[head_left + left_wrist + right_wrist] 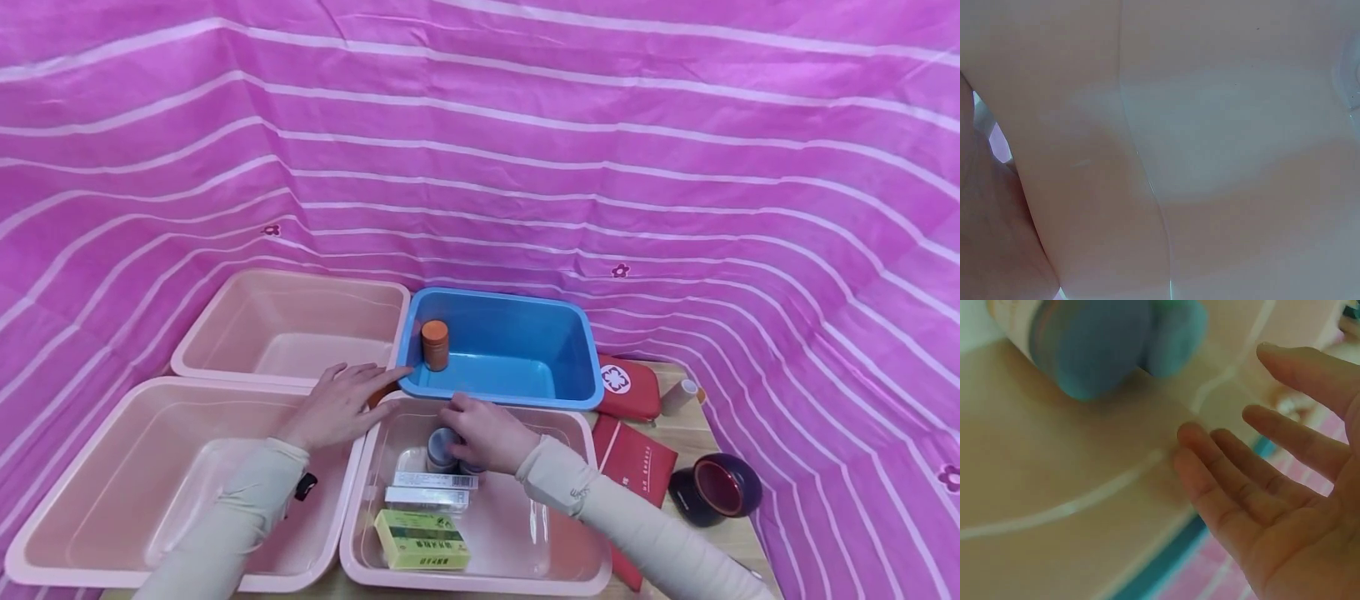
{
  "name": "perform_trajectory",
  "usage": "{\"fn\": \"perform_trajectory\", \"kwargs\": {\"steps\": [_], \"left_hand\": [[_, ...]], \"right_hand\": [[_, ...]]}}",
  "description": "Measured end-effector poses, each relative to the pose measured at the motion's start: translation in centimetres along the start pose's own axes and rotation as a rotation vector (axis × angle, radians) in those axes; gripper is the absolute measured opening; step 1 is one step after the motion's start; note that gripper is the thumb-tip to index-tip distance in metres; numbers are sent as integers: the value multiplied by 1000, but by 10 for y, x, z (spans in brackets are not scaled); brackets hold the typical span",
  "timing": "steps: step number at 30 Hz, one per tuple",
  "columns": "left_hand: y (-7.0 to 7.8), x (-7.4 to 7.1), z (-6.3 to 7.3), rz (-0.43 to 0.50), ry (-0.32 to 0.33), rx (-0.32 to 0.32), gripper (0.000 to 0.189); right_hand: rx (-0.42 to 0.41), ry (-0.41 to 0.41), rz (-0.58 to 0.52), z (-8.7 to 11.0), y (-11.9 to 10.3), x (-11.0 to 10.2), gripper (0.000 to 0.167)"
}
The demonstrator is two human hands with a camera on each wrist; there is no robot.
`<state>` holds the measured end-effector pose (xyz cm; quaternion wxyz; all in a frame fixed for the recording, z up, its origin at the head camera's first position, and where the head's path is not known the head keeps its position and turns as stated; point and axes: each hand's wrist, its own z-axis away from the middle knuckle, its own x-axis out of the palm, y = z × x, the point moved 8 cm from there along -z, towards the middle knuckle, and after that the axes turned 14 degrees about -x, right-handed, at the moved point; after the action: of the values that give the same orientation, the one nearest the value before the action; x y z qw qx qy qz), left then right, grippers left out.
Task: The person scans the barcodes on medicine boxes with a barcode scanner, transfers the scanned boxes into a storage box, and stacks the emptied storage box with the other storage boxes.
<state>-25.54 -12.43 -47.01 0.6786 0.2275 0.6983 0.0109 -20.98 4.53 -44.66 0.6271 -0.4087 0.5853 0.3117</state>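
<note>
My right hand (491, 433) hangs over the far side of the front right pink basin (566, 575). In the right wrist view its fingers are loosely spread, apart from two grey-lidded jars: a larger jar (1097, 350) and a smaller jar (1175, 337). Below the jars in the head view lie two thin boxes, an upper white box (435, 480) and a lower white box (426, 498), then a yellow-green box (422, 542). My left hand (337, 408) lies over the meeting rims of the basins, its fingers extended toward the blue basin (510, 321). An orange-brown bottle (435, 346) stands inside the blue basin.
Two more pink basins, a front left basin (82, 467) and a back left basin (225, 321), stand at left. On the right are a red case (637, 392), a red booklet (637, 458), a white cylinder (678, 397) and a dark round cup (727, 485). A striped pink curtain (480, 192) surrounds the table.
</note>
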Motion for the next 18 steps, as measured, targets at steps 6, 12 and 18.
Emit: {"fn": "perform_trajectory", "kwargs": {"steps": [6, 12, 18], "left_hand": [[1, -1, 0, -1, 8, 4, 55], [2, -3, 0, 5, 20, 10, 54], [0, -2, 1, 4, 14, 1, 55]], "right_hand": [[-5, -40, 231, -9, -12, 24, 34], [0, -94, 344, -15, -17, 39, 35], [-30, -127, 358, -17, -18, 59, 28]]}}
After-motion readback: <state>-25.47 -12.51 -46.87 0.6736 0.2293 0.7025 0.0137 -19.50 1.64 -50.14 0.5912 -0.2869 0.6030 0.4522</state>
